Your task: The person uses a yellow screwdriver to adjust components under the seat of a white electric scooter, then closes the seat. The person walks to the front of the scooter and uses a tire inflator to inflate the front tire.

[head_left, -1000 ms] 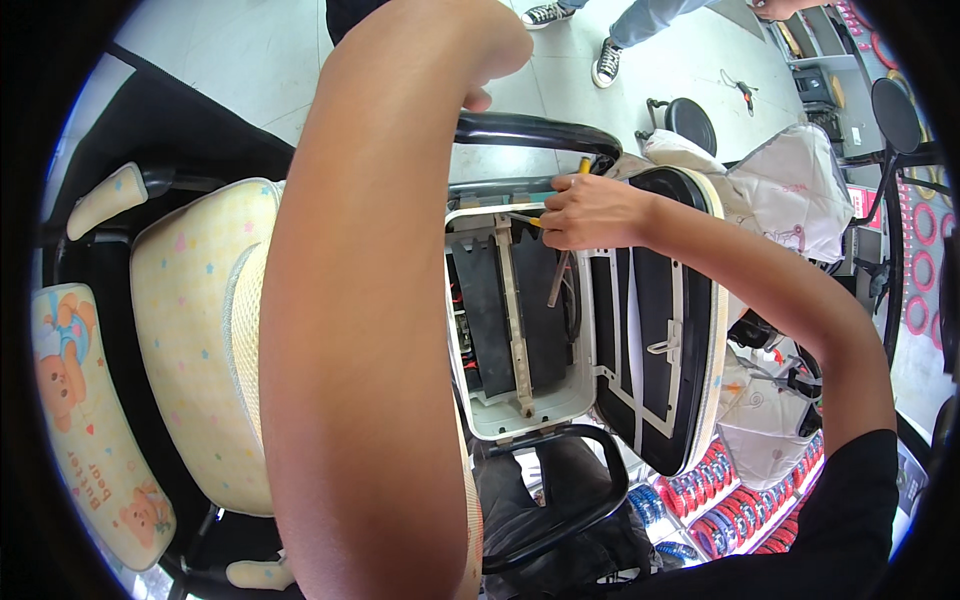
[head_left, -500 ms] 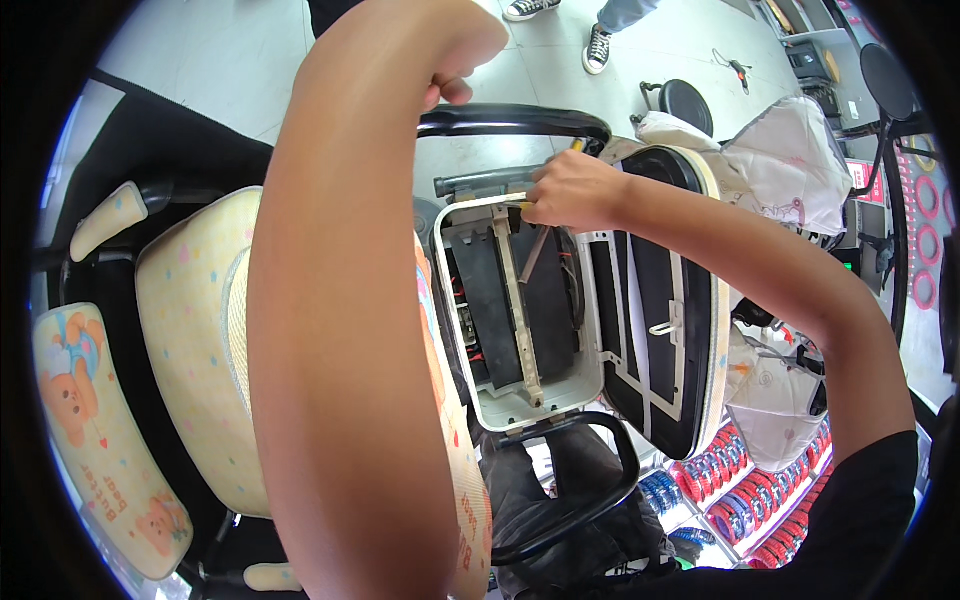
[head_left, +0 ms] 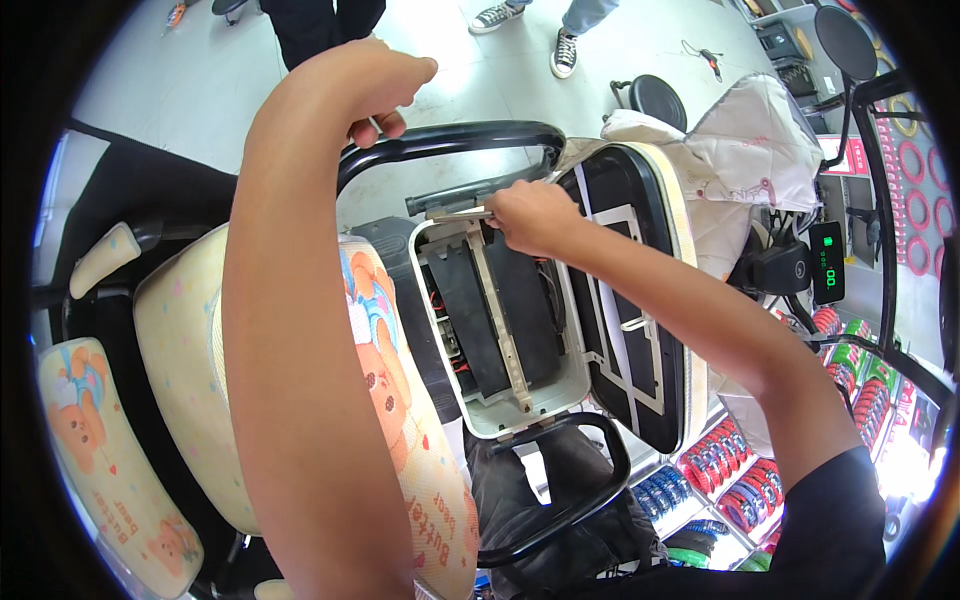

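My right hand (head_left: 535,220) is closed round a slim, metal-shafted tool (head_left: 464,216). The shaft points left, almost level, along the far rim of an open cream compartment (head_left: 575,385). Inside the compartment, dark battery-like blocks (head_left: 525,300) sit under a pale metal strap (head_left: 497,310). A padded seat lid (head_left: 640,300), black underneath with a white frame, stands tipped up on the right. My left forearm crosses the picture's left half. Beyond it my left hand (head_left: 385,95) hovers near a black tubular rail (head_left: 465,137), its fingers loosely bent and apart, with nothing visible in them.
Cream bear-print cushions (head_left: 115,455) lie on the left. A second black rail (head_left: 625,455) curves at the compartment's near side. To the right are a lit display (head_left: 828,262) and a round mirror (head_left: 846,43). Another person's sneakers (head_left: 563,53) stand on the floor beyond.
The tool's shaft has swung from pointing down into the compartment to lying nearly level along its far rim. My view has shifted, bringing the display in, and both hands appear further left.
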A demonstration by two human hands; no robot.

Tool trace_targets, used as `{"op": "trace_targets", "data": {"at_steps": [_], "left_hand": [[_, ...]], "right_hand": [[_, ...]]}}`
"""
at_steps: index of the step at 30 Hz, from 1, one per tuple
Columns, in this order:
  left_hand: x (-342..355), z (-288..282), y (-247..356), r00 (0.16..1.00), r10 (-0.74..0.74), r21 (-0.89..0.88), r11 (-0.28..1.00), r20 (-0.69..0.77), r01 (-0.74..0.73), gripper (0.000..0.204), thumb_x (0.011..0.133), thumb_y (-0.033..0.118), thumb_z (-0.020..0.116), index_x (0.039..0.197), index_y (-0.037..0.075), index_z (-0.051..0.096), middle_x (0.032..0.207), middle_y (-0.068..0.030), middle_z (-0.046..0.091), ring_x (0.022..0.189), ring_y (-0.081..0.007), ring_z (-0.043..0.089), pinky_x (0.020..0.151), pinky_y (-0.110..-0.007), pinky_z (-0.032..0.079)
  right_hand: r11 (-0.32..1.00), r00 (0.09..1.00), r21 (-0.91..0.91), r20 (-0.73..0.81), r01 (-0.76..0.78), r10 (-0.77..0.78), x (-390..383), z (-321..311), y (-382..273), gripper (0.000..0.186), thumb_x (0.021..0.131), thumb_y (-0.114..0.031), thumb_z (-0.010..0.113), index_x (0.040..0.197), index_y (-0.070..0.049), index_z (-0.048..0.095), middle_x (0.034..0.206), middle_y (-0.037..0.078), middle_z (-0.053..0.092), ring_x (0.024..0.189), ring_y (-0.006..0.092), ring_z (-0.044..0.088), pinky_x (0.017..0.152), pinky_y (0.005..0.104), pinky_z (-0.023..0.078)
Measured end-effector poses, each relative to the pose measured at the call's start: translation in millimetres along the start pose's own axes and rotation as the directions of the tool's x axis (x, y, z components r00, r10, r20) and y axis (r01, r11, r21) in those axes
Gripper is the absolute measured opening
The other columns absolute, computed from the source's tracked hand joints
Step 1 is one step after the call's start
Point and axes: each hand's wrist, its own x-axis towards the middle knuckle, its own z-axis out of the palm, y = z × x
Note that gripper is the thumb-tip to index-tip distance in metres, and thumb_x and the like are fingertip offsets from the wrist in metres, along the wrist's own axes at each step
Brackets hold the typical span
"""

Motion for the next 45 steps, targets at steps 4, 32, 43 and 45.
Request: {"op": "trace_targets", "data": {"at_steps": [4,32,43,45], "left_hand": [[-4,-3,6,1.000,-0.021,-0.063,0.998,-0.007,0.021,0.063,0.102,0.051,0.050,0.128,-0.004,0.065,0.074,-0.0088,0.063,0.045,-0.0094,0.044,0.043,-0.027,0.029],[9,1,0,0.993,-0.083,-0.055,0.995,0.089,0.089,0.065,0.102,0.053,0.049,0.133,-0.004,0.059,0.077,-0.0057,0.060,0.049,-0.0114,0.045,0.046,-0.030,0.032],[-7,-1,12,0.995,-0.073,-0.108,0.991,0.063,0.079,0.050,0.102,0.045,0.050,0.114,-0.002,0.062,0.076,-0.0054,0.060,0.049,-0.0110,0.044,0.049,-0.030,0.035],[-8,-1,15,0.992,-0.111,-0.128,0.985,0.060,0.118,0.047,0.101,0.045,0.050,0.108,0.000,0.060,0.076,-0.0052,0.060,0.049,-0.0108,0.044,0.050,-0.030,0.036]], "right_hand": [[0.907,0.970,0.365,-0.040,-0.209,0.240,4,19,-13,0.017,0.093,-0.014,0.064,0.094,-0.003,0.077,0.095,0.025,0.073,0.091,0.0434,0.071,0.079,0.0493,0.056],[-0.195,0.816,0.882,0.471,-0.429,0.335,27,22,-46,0.044,0.103,-0.028,0.060,0.067,-0.017,0.037,0.054,-0.006,0.028,0.042,0.0084,0.021,0.042,0.0312,0.015],[-0.471,0.750,0.869,0.413,-0.154,0.517,43,45,-93,0.041,0.102,-0.027,0.060,0.069,-0.017,0.038,0.055,-0.006,0.032,0.040,0.0090,0.026,0.042,0.0306,0.019],[-0.498,0.711,0.860,0.419,-0.112,0.565,51,49,-103,0.037,0.102,-0.026,0.058,0.073,-0.016,0.038,0.054,-0.006,0.029,0.040,0.0094,0.025,0.042,0.0308,0.020]]}}
